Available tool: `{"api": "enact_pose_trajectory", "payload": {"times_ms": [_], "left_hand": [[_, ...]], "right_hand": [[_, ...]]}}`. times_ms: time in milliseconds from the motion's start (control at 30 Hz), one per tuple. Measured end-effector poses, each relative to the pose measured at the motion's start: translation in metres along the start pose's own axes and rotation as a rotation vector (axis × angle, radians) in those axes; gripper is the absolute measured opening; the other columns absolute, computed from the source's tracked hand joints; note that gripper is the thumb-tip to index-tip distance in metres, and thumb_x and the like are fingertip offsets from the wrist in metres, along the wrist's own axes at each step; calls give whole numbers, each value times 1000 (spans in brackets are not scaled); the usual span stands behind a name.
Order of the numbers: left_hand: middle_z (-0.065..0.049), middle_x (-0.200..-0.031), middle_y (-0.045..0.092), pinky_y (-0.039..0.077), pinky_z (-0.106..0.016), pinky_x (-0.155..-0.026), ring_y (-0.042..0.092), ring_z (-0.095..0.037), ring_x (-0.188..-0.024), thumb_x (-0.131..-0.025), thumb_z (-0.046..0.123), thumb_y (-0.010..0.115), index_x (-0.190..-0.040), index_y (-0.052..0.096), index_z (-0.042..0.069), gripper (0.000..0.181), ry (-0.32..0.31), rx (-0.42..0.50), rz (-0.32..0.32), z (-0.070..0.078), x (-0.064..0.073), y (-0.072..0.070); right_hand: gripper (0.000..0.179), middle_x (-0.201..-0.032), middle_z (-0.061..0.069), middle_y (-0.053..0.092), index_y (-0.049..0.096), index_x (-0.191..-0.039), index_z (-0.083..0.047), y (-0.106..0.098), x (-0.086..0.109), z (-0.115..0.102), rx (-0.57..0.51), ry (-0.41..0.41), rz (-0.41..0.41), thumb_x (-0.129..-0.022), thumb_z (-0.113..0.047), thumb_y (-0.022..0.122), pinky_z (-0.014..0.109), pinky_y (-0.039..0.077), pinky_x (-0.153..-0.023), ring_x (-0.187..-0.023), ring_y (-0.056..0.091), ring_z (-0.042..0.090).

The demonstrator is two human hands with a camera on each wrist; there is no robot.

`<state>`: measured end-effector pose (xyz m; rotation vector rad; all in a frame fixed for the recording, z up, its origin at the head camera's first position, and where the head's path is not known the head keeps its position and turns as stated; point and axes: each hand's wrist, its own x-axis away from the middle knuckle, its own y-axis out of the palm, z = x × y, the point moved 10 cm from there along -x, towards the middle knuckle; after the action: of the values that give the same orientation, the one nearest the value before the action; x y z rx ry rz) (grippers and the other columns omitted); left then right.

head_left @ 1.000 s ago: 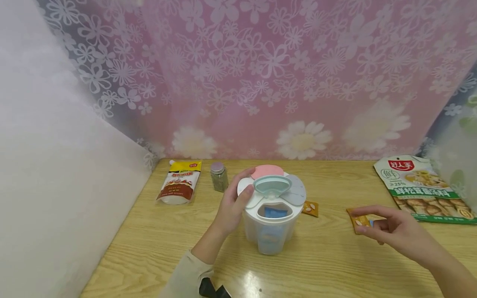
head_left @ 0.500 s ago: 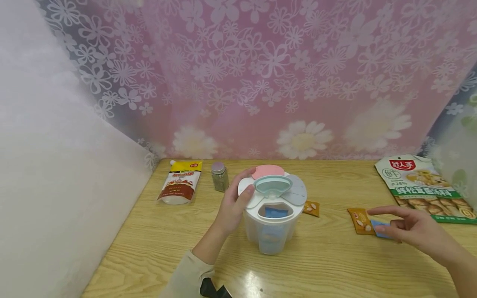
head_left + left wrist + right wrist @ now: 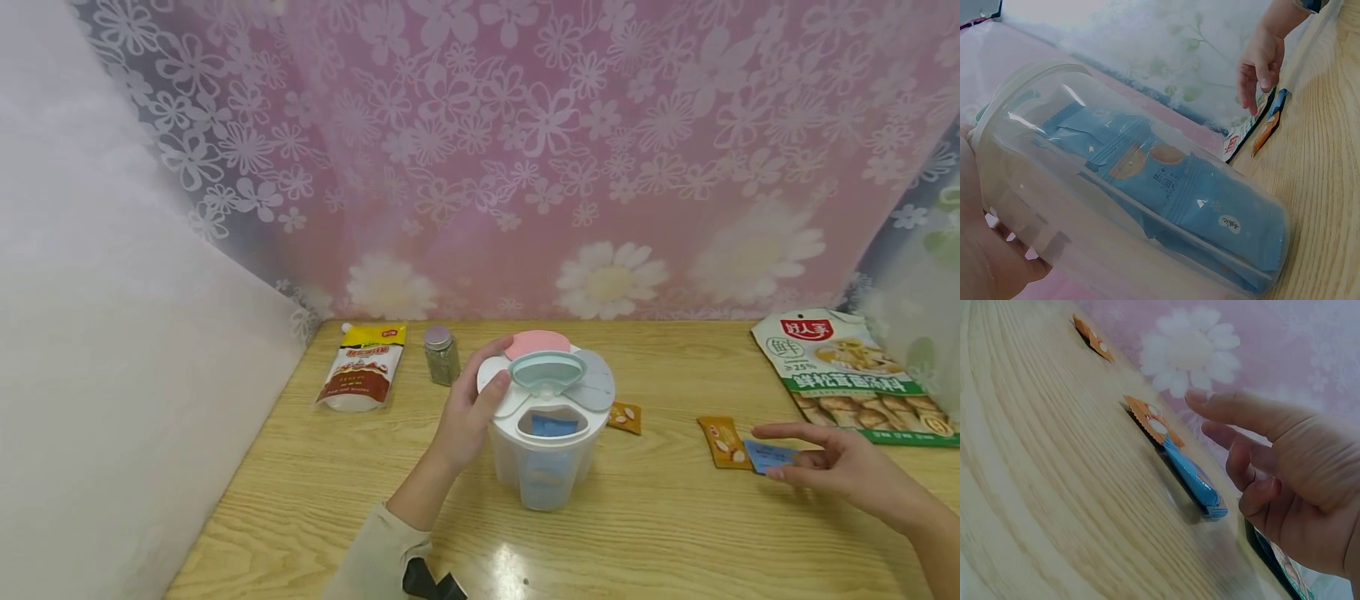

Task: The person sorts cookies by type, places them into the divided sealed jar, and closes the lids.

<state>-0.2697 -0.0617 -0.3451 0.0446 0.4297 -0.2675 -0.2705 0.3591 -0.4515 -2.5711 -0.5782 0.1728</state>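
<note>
My left hand (image 3: pixel 467 408) grips the rim of a clear, round container (image 3: pixel 545 475) with a white lid and pastel flaps, thumb on top. Its teal flap (image 3: pixel 547 372) stands raised behind an oval opening, where a blue packet (image 3: pixel 553 426) shows. In the left wrist view, several blue snack packets (image 3: pixel 1154 175) fill the near compartment. My right hand (image 3: pixel 855 475) hovers at a blue snack packet (image 3: pixel 768 456) on the table, index finger and thumb spread apart with nothing between them. Touching that packet's left end is an orange packet (image 3: pixel 724 442) with an almond picture.
Another orange packet (image 3: pixel 624 417) lies just right of the container. At the back left are a yellow-and-brown pouch (image 3: pixel 362 367) and a small jar (image 3: pixel 442 357). A large mushroom-picture bag (image 3: pixel 862 379) lies at the right, beyond my right hand. Floral cloth walls the table's back.
My right hand has moved right, from over the orange packet to the blue one, uncovering both. The left hand and the container have stayed in place.
</note>
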Motion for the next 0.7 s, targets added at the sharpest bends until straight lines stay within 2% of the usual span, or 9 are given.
{"api": "enact_pose_trajectory", "payload": {"times_ms": [133, 300, 400, 500, 567, 633, 700], "left_hand": [[-23, -139, 51, 51, -25, -97, 57, -15, -116, -105, 32, 48, -150, 40, 10, 51, -8, 5, 4, 1, 0, 0], [-24, -140, 50, 51, -24, -97, 57, -15, -116, -104, 34, 48, -150, 40, 9, 53, -5, 2, 7, 2, 0, 0], [-24, -141, 50, 51, -24, -97, 57, -15, -116, -104, 34, 49, -150, 41, 8, 53, -2, 6, 8, 1, -1, -1], [-23, -145, 47, 50, -24, -98, 56, -15, -118, -104, 34, 50, -149, 41, 7, 53, 2, 11, 7, 1, -1, 0], [-22, -147, 46, 50, -24, -98, 56, -15, -119, -104, 32, 50, -149, 41, 7, 53, 6, 9, 6, 1, -1, 0], [-21, -148, 45, 50, -24, -98, 55, -16, -119, -104, 31, 49, -149, 41, 7, 52, 8, 3, 8, 1, -1, 0], [-21, -148, 46, 50, -25, -97, 55, -17, -119, -104, 30, 49, -149, 41, 8, 51, 9, -2, 11, 1, -1, 0]], "right_hand": [[53, -130, -31, 56, 48, -144, 0, -3, 1, 11, 45, 35, 22, -94, -6, 66, 35, 42, -50, -52, 43, 27], [52, -118, -27, 61, 51, -142, -4, -6, 0, 25, 114, 75, 45, -94, -12, 69, 33, 40, -48, -50, 43, 23], [54, -88, -16, 60, 49, -143, -4, -4, -1, 30, 143, 95, 43, -94, -16, 69, 32, 38, -47, -48, 39, 24], [56, -65, -6, 43, 47, -144, -3, -1, -2, 31, 140, 110, 36, -94, -17, 69, 31, 38, -47, -48, 35, 26], [57, -63, -4, 39, 46, -144, -1, 0, -2, 32, 132, 117, 33, -94, -18, 69, 31, 38, -47, -48, 33, 28], [57, -70, -8, 50, 46, -143, 1, -1, -3, 32, 120, 120, 38, -94, -17, 69, 32, 40, -48, -48, 33, 27], [56, -86, -18, 60, 48, -142, 1, -3, -3, 32, 127, 122, 57, -94, -17, 70, 32, 42, -49, -47, 37, 24]]}}
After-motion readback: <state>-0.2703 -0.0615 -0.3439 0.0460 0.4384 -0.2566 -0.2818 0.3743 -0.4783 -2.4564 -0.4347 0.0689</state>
